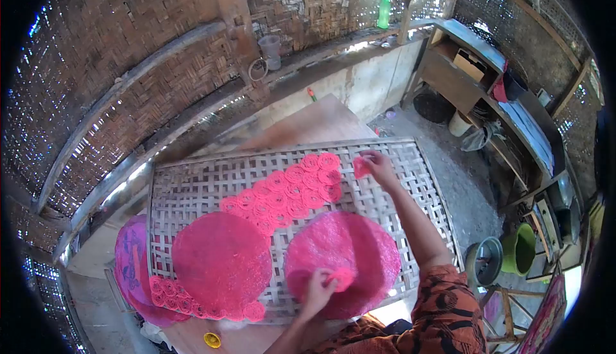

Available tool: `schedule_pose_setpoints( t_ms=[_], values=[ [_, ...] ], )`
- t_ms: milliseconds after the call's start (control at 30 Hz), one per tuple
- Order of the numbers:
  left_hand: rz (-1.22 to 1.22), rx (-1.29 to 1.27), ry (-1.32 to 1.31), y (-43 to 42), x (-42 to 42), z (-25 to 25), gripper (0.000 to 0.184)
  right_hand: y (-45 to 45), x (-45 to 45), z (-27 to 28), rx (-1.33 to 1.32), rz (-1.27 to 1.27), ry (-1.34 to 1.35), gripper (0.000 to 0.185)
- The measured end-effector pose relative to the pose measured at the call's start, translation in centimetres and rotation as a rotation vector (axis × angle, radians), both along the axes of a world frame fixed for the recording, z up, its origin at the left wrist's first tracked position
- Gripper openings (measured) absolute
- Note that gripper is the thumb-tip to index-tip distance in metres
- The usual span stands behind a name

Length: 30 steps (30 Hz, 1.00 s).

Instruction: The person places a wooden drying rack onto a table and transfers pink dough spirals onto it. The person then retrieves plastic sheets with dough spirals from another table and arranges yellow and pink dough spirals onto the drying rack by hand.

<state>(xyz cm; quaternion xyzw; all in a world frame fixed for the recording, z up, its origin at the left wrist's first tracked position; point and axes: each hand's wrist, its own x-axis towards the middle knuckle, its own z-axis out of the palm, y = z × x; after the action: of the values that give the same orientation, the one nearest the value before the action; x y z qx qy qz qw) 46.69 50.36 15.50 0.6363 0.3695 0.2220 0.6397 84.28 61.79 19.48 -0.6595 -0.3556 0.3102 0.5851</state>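
Observation:
My right hand (380,169) is raised over the far right part of a woven bamboo rack (423,190), with a limp pink coiled round (361,168) pinched in its fingers. My left hand (319,288) is closed on another pink coiled round (343,279) over a large pink disc (378,251) near me. Overlapping rows of similar pink coiled rounds (282,193) lie on the rack, left of my right hand. A second large pink disc (221,258) rests on the rack to the left, with more rounds (173,296) along its near edge.
The rack lies on a wooden table (308,126) beside a low wall. A purple round item (131,277) sits at the left, and a yellow ring-shaped piece (212,340) in front. Shelves (468,78), a green bucket (518,251) and a grey bucket (484,261) stand at the right.

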Motion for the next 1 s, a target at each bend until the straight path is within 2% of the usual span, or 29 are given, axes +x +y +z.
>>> schedule_pose_setpoints(
  t_ms=[33, 100, 167, 200, 233, 267, 300, 333, 367, 400, 433, 467, 500, 533, 567, 633, 667, 700, 767, 800, 867, 900, 1000],
  values=[
    [0.070, -0.075, -0.068, 0.9, -0.8, -0.8, 0.026, 3.1, -0.1, -0.7, 0.047, -0.004, -0.013, 0.023],
    [0.147, 0.042, -0.096, 2.7, -1.5, 0.7, 0.024, 8.7, -0.8, -2.8, 0.101, -0.017, 0.007, 0.023],
    [0.166, -0.020, -0.034, 4.5, -2.6, 0.8, 0.023, 13.4, -0.9, -6.7, 0.027, -0.065, 0.081, 0.024],
    [0.193, -0.014, -0.004, 5.2, -2.9, 1.1, 0.023, 14.3, -1.4, -7.7, 0.035, -0.068, -0.095, 0.026],
    [0.220, -0.011, 0.029, 5.6, -3.0, 1.4, 0.023, 14.7, -1.6, -8.6, 0.038, -0.059, -0.095, 0.026],
    [0.275, 0.009, -0.123, 5.9, -2.8, 1.9, 0.020, 14.3, -2.4, -8.0, 0.007, -0.122, -0.437, 0.027],
    [0.279, 0.006, -0.119, 6.3, -2.8, 1.9, 0.020, 13.4, -3.6, -7.1, -0.027, -0.186, -0.778, 0.027],
    [0.294, 0.195, -0.007, 6.7, -2.8, 1.8, 0.018, 11.6, -5.9, -4.7, -0.120, -0.102, -0.630, 0.028],
    [0.306, 0.389, 0.099, 7.4, -2.3, 2.0, 0.017, 8.9, -8.4, -2.0, -0.097, 0.075, -0.533, 0.025],
    [0.272, 0.614, 0.083, 8.0, -1.5, 4.4, 0.016, 6.7, -9.7, -3.5, -0.219, 0.341, -0.280, 0.037],
    [0.272, 0.609, 0.079, 8.2, -0.9, 4.8, 0.016, 2.3, -13.2, 2.2, -0.333, 0.515, 0.220, 0.044],
    [0.163, 0.741, 0.164, 8.2, -0.4, 5.0, 0.017, 0.3, -13.7, -1.3, -0.410, 0.851, 0.653, 0.044],
    [0.048, 0.871, 0.248, 7.9, 0.0, 4.9, 0.019, -3.1, -16.7, 5.9, -0.447, 0.677, 0.900, 0.039],
    [-0.038, 0.695, 0.189, 7.2, 0.4, 4.2, 0.023, -5.0, -16.7, 1.3, -0.469, 0.565, 0.846, 0.032],
    [-0.042, 0.687, 0.189, 6.2, 1.0, 4.1, 0.023, -5.7, -15.2, 0.3, -0.474, 0.559, 0.850, 0.032],
    [-0.080, 0.806, 0.235, 4.6, 1.8, 3.8, 0.027, -7.3, -12.2, -0.8, -0.205, 0.490, 0.358, 0.026],
    [-0.244, 0.712, 0.290, 3.7, 1.4, 1.7, 0.037, -7.3, -10.8, -0.5, -0.153, 0.365, 0.298, 0.025],
    [-0.249, 0.709, 0.292, 2.6, 1.4, 1.6, 0.037, -6.7, -9.2, 0.1, -0.101, 0.241, 0.238, 0.024],
    [-0.437, 0.826, 0.460, 0.3, 1.7, 1.7, 0.050, -5.3, -6.0, -1.1, -0.081, 0.052, 0.164, 0.026],
    [-0.519, 0.795, 0.487, -0.4, 1.7, 1.4, 0.061, -4.6, -5.1, -1.1, -0.044, 0.029, 0.199, 0.028],
    [-0.555, 0.829, 0.542, -1.5, 1.6, 1.2, 0.064, -3.3, -3.7, -1.9, 0.040, -0.021, 0.238, 0.030],
    [-0.583, 0.863, 0.594, -1.9, 1.5, 1.2, 0.066, -2.8, -3.5, -2.3, 0.095, -0.063, 0.444, 0.030],
    [-0.613, 0.828, 0.560, -1.7, 1.0, 0.6, 0.070, -1.7, -2.9, -5.9, 0.155, -0.095, 0.572, 0.034]
  ],
)
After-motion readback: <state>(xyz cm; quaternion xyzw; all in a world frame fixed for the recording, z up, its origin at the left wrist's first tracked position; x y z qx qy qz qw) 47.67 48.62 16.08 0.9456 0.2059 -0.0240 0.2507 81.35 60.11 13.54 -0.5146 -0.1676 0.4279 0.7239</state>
